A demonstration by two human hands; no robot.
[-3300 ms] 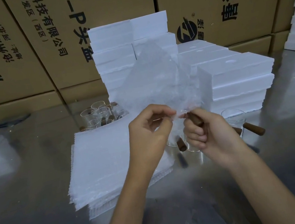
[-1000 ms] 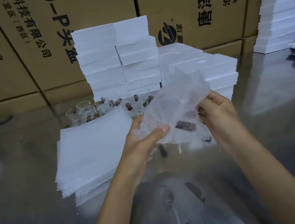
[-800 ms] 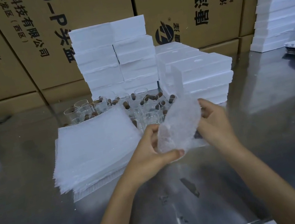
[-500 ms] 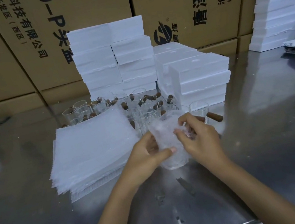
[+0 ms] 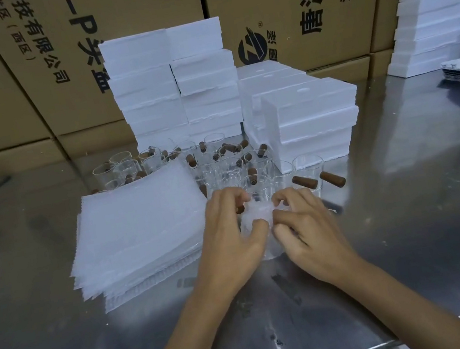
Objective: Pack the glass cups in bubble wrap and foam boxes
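**A:** What containers are on the bench (image 5: 412,203), and what do they hold?

**B:** White foam boxes (image 5: 173,86) are stacked at the back of the shiny metal bench, in two tall columns, with a lower stack (image 5: 315,122) just to their right. All are closed, so I cannot tell what is inside. Behind them stand large brown cardboard cartons (image 5: 131,7) printed with black Chinese characters. More white foam boxes (image 5: 440,14) rise at the far right edge.

**A:** And the cups?

**B:** A cluster of clear glass cups (image 5: 219,157) with brown wooden handles stands in front of the foam boxes. To the left of the hands lies a flat pile of bubble wrap sheets (image 5: 141,236), translucent white, its edges fanned out slightly.

**A:** Where is the one being packed?

**B:** It is a wrapped cup (image 5: 256,216) on the bench between the two hands, just in front of the cup cluster. It appears as a crumpled, cloudy bundle of bubble wrap; the glass itself is mostly hidden.

**A:** How are the hands placed?

**B:** Both bare forearms reach in from the bottom of the view. The left hand (image 5: 230,235) curls its fingers and thumb around the bundle's left side. The right hand (image 5: 302,223) grips the right side, fingers bent over the top of the wrap.
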